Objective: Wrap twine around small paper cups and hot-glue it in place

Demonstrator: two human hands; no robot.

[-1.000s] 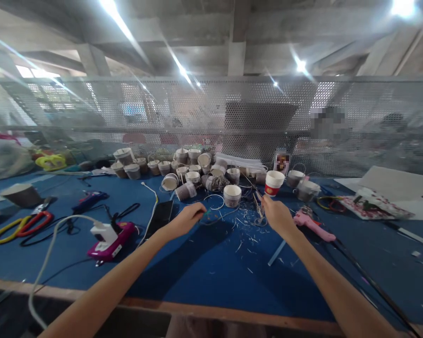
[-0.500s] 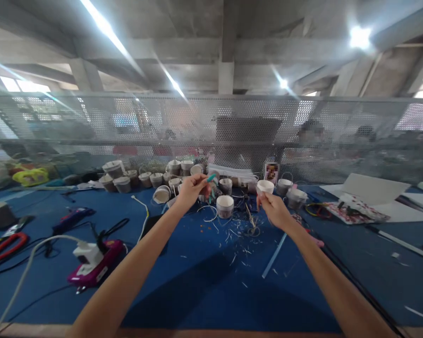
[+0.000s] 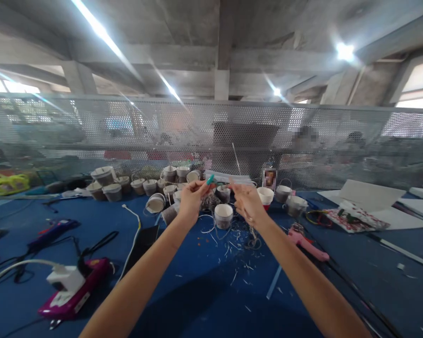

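My left hand [image 3: 191, 199] is closed on a small teal tool [image 3: 210, 179]; its working end is hidden by my fingers. My right hand [image 3: 248, 204] is raised across from it, index finger stretched out and the fingers apart, holding nothing I can see. A thin white strip [image 3: 236, 157] shows above and between the hands. Just below them a small grey bucket [image 3: 223, 217] with a white inside stands upright on the blue table. To the right of my right hand is a white cup [image 3: 265, 193] with red below its rim.
Several small grey buckets [image 3: 113, 191] crowd the back left. White scraps [image 3: 238, 253] litter the blue tabletop [image 3: 183, 300]. A pink glue gun [image 3: 310, 245] lies right of my right forearm. At left is a purple power strip [image 3: 88, 286] with cords. A perforated metal screen [image 3: 183, 126] closes off the back.
My right hand has left the white cup, moved left towards my left hand and opened. The thin white strip now shows above the hands. The view has shifted slightly.
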